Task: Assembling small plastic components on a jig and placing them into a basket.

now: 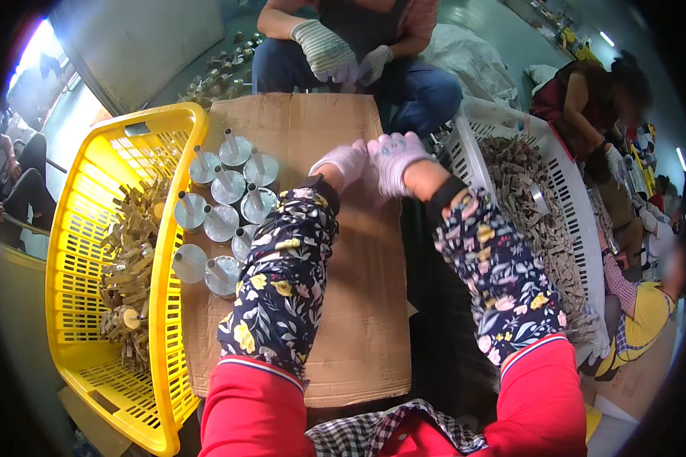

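My left hand [347, 161] and my right hand [398, 158], both in pale knit gloves, meet above the far part of a brown cardboard sheet [358, 305]. Their fingers are curled, and whatever they might hold is hidden. To the left of my left hand stand several round silver metal pieces [222, 223] with upright stems, grouped on the cardboard. The nearest to my hand is a silver round piece [261, 170] at the group's far right.
A yellow plastic basket [72, 259] with brownish metal pieces [129, 266] stands left. On the right, a pale basket [579, 206] holds many grey-brown strips [526, 183]. Across from me sits a person in striped gloves [324, 52]. Other people work farther right.
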`<action>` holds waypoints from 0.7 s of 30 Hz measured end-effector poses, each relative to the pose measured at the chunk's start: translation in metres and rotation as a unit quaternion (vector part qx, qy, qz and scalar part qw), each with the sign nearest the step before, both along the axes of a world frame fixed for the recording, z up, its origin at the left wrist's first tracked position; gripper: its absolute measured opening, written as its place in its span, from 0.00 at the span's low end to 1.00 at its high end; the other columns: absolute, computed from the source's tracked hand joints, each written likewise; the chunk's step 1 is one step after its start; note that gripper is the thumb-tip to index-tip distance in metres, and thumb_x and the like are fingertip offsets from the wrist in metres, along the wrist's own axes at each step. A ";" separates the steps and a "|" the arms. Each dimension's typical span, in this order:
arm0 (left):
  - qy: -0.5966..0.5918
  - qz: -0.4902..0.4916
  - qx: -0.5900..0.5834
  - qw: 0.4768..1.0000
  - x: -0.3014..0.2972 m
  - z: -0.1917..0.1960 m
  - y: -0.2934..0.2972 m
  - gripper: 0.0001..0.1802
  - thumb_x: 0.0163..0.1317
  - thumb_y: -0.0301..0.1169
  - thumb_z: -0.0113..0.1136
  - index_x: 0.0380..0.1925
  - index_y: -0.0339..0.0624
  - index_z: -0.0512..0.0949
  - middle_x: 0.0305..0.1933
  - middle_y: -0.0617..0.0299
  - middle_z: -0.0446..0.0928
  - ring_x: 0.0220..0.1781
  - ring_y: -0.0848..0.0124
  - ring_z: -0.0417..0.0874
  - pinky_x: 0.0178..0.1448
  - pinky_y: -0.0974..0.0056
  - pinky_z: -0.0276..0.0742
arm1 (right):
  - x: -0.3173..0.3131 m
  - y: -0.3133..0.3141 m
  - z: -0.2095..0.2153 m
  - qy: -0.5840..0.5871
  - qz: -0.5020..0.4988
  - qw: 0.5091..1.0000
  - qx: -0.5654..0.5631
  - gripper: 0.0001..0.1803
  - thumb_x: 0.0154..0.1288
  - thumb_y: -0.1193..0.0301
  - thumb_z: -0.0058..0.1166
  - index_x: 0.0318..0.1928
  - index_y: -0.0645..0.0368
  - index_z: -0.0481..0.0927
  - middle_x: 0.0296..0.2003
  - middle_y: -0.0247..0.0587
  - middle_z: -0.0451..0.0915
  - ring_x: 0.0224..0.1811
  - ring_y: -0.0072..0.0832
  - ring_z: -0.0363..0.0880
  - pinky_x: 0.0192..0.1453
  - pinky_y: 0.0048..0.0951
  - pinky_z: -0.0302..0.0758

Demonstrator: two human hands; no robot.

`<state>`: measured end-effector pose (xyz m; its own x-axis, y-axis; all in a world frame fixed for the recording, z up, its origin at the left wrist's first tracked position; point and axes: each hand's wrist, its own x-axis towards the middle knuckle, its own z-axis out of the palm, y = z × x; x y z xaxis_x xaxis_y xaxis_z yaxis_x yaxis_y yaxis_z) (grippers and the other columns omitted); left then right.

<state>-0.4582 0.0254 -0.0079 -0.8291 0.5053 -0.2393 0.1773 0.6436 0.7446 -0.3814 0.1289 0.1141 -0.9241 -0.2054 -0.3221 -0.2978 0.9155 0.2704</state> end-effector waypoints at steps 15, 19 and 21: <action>-0.081 0.012 -0.007 0.997 -0.009 0.034 0.026 0.26 0.66 0.45 0.32 0.37 0.42 0.79 0.36 0.56 0.80 0.41 0.64 0.79 0.51 0.62 0.68 | 0.006 0.039 -0.032 0.141 0.009 0.990 -0.011 0.42 0.35 0.53 0.68 0.53 0.57 0.68 0.48 0.42 0.74 0.54 0.35 0.71 0.58 0.36 0.62; -0.092 -0.007 -0.088 0.992 -0.025 0.014 0.019 0.27 0.67 0.44 0.30 0.38 0.41 0.79 0.40 0.56 0.80 0.45 0.62 0.79 0.53 0.59 0.68 | -0.022 0.019 -0.008 0.023 -0.031 0.998 -0.040 0.41 0.36 0.57 0.69 0.53 0.59 0.68 0.49 0.45 0.74 0.54 0.37 0.72 0.57 0.37 0.65; 0.043 0.092 -0.047 0.994 -0.019 0.008 0.014 0.27 0.65 0.47 0.33 0.39 0.37 0.78 0.40 0.47 0.79 0.47 0.53 0.79 0.52 0.56 0.70 | -0.029 0.013 0.002 -0.052 -0.030 0.998 -0.034 0.40 0.37 0.57 0.68 0.53 0.61 0.69 0.51 0.46 0.74 0.55 0.39 0.72 0.57 0.39 0.67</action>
<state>-0.4772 0.0395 -0.0002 -0.9245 0.3225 -0.2032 0.1105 0.7369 0.6669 -0.4102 0.1423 0.1162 -0.8974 -0.1755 -0.4049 -0.2652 0.9478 0.1769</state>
